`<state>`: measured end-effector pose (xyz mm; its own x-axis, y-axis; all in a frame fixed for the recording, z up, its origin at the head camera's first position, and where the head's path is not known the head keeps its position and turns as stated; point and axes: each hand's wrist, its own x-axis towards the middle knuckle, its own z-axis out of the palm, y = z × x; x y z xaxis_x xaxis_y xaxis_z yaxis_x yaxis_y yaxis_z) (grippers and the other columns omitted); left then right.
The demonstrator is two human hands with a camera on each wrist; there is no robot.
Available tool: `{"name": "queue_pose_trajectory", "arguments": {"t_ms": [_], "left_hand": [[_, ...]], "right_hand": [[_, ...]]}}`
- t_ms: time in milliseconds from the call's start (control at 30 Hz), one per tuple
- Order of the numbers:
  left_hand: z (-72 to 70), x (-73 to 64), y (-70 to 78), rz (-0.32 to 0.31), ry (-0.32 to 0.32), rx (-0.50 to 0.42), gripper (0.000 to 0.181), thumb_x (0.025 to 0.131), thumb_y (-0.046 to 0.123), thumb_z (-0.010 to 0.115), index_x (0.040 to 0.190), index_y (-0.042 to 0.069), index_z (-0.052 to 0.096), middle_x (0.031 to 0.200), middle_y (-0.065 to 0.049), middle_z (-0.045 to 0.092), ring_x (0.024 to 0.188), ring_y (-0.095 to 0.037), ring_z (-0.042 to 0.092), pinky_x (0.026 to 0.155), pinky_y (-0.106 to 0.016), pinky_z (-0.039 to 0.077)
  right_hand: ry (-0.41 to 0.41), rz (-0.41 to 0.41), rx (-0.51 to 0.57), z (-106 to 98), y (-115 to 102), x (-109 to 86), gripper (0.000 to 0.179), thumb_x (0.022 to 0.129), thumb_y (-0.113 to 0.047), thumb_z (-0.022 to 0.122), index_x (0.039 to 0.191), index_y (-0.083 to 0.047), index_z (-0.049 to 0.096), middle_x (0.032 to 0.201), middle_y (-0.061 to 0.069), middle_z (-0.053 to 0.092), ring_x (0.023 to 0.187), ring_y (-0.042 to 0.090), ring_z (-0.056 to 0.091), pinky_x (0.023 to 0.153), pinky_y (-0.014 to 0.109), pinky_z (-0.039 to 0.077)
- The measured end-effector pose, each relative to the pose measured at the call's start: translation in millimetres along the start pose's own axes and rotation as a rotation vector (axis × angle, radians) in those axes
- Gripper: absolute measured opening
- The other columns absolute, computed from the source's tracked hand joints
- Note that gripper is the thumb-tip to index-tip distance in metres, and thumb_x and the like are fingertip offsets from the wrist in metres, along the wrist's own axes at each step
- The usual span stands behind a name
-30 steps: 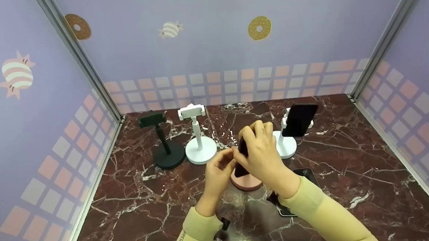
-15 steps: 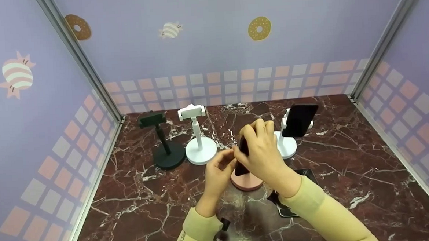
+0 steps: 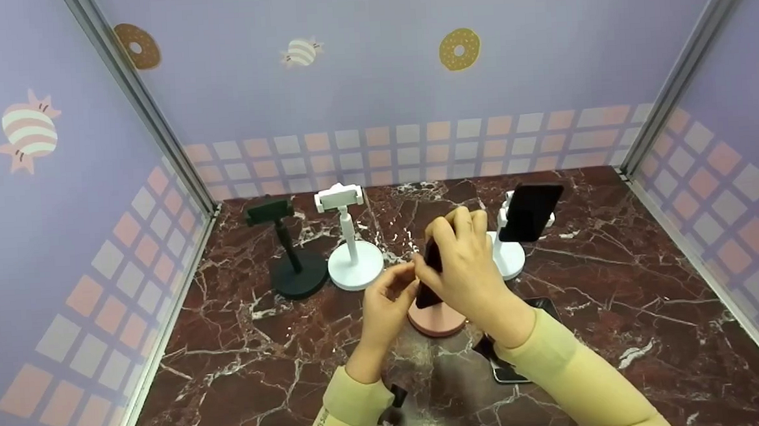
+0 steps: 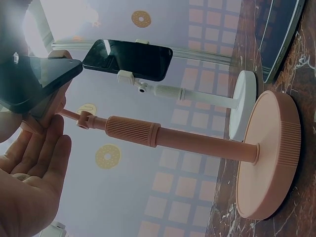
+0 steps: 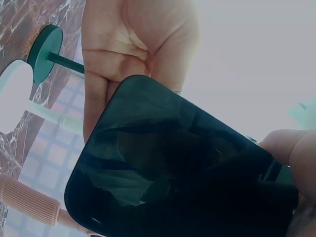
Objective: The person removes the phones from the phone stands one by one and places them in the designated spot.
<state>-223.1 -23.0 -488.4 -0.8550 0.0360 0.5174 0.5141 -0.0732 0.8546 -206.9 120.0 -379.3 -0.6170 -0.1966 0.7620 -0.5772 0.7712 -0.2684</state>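
Observation:
A pink phone stand stands upright on the table in front of me. My right hand grips a black phone by its edges, tilted, at the top of this stand. In the left wrist view the phone lies against the stand's pink clamp; whether it is seated there is hidden by the hands. My left hand pinches the clamp's near side between thumb and fingers, close to the phone's edge. The pink pole rises from its round base.
Behind, on the left, stand a dark green phone stand and a white one. Another white stand at the right carries a phone. A phone lies on the marble table, partly under my right forearm. Patterned walls enclose the table.
My right hand and the phone in it have shifted very slightly up and to the right. The left hand and the stands look unmoved.

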Motion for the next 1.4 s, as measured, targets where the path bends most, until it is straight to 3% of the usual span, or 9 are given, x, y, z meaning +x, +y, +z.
{"name": "queue_pose_trajectory", "arguments": {"t_ms": [833, 1067, 1400], "left_hand": [[-1.2, 0.2, 1.1, -0.021, -0.01, 0.007, 0.028, 0.092, 0.0, 0.073, 0.116, -0.013, 0.067, 0.106, -0.03, 0.071, 0.095, -0.008, 0.068, 0.083, -0.021, 0.058], [-1.3, 0.3, 0.3, -0.017, -0.015, 0.003, 0.027, 0.091, -0.001, 0.073, 0.115, -0.013, 0.068, 0.105, -0.03, 0.071, 0.093, -0.007, 0.067, 0.081, -0.02, 0.057], [-0.6, 0.5, -1.0, -0.004, -0.012, -0.016, 0.025, 0.091, -0.007, 0.071, 0.114, -0.015, 0.066, 0.111, -0.033, 0.07, 0.099, -0.004, 0.068, 0.09, -0.023, 0.059]], "right_hand": [[0.035, -0.025, -0.004, -7.1, 2.1, 6.8, 0.032, 0.081, -0.017, 0.078, 0.098, -0.006, 0.054, 0.098, 0.016, 0.048, 0.094, 0.037, 0.038, 0.059, 0.045, 0.043], [0.038, -0.002, 0.025, -9.4, 1.1, 8.4, 0.031, 0.082, -0.015, 0.077, 0.098, -0.006, 0.053, 0.098, 0.016, 0.048, 0.096, 0.037, 0.037, 0.067, 0.046, 0.04], [0.066, -0.022, 0.046, -14.7, 1.9, 10.8, 0.033, 0.084, -0.018, 0.078, 0.096, -0.004, 0.05, 0.097, 0.017, 0.046, 0.094, 0.038, 0.035, 0.075, 0.048, 0.037]]}}
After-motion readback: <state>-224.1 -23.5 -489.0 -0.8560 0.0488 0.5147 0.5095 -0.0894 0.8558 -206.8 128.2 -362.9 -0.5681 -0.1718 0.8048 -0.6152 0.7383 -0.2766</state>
